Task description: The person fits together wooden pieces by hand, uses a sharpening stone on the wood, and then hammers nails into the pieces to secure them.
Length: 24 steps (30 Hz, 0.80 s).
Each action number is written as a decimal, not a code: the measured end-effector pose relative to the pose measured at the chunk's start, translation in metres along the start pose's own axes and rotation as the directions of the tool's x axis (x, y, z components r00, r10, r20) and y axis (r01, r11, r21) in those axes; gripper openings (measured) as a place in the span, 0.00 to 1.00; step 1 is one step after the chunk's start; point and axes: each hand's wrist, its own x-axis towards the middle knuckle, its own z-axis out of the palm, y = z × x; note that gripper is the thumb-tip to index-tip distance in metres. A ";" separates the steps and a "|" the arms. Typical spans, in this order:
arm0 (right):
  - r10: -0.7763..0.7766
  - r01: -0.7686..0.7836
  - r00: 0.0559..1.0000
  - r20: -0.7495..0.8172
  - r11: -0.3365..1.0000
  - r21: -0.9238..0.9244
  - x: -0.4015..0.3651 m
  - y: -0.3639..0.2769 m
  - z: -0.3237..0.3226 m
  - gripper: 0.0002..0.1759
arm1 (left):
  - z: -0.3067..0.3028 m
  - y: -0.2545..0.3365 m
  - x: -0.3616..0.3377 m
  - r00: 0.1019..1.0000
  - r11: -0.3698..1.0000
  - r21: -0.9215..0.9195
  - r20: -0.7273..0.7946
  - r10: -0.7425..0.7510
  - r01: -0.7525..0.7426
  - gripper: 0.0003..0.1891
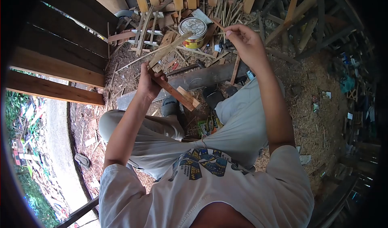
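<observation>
My left hand (150, 82) is closed around wooden pieces held in front of my knees. One is a reddish-brown wooden strip (178, 94) slanting down to the right. The other is a paler wooden strip (171, 50) slanting up to the right; how they join is hidden by my fingers. My right hand (246, 42) is raised at the upper right, its fingers pinching a thin brown stick (218, 25), too small to tell if it is a pencil. Between and beyond the hands stands a round can (193, 28) with a yellow-red label and a messy whitish top.
A dark plank (190, 80) lies across the floor before my feet. A wooden-handled tool (235, 68), perhaps a hammer, rests against it. Thin wood offcuts (228, 16) are strewn at the back. A slatted wooden wall (60, 46) stands left; timber frames (307, 22) lean right.
</observation>
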 end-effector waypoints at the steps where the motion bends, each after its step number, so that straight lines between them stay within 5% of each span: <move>1: -0.007 0.007 1.000 0.002 1.000 0.000 0.000 0.000 -0.001 0.12 | -0.002 -0.001 0.002 1.000 1.000 -0.012 0.004 -0.015 0.015 0.20; 14: -0.005 0.005 1.000 0.025 1.000 0.016 -0.001 -0.001 -0.003 0.11 | 0.004 -0.008 0.014 0.996 0.989 0.144 -0.089 -0.004 0.016 0.22; 24: 0.013 -0.013 0.999 0.039 1.000 0.016 0.000 0.001 -0.008 0.12 | 0.025 -0.030 0.041 0.984 0.918 0.372 -0.050 0.169 -0.139 0.24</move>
